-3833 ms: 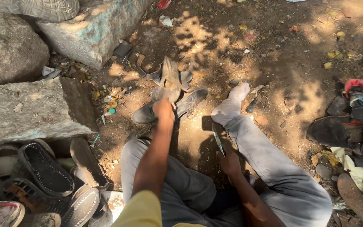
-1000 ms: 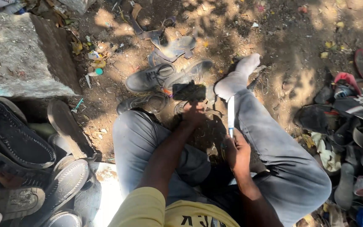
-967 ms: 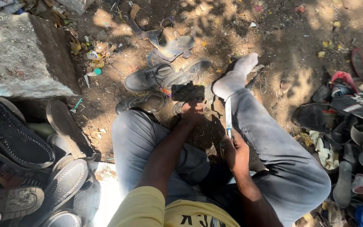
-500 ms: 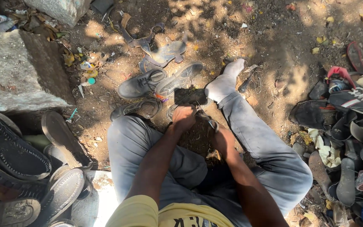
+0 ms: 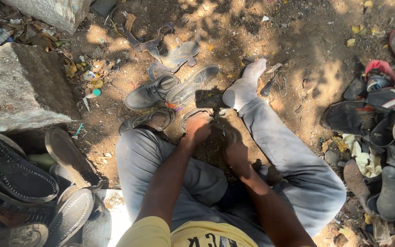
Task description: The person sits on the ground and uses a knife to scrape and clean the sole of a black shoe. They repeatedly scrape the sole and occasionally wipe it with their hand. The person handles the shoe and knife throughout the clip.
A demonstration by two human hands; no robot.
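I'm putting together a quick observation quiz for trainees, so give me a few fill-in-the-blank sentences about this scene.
1. The person sits on the ground with the right leg stretched out, its foot in a white ____.
2. Both hands, the left hand and the right hand, meet between the ____.
3. Just beyond the left hand lies a grey lace-up ____.
4. The big stone block lies on the person's ____ side.

Missing words: sock; knees; shoe; left

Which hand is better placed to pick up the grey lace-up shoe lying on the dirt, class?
Left, probably. The left hand sits nearer the grey lace-up shoe, which lies up and to its left. The right hand is lower, farther off, and would have to cross over.
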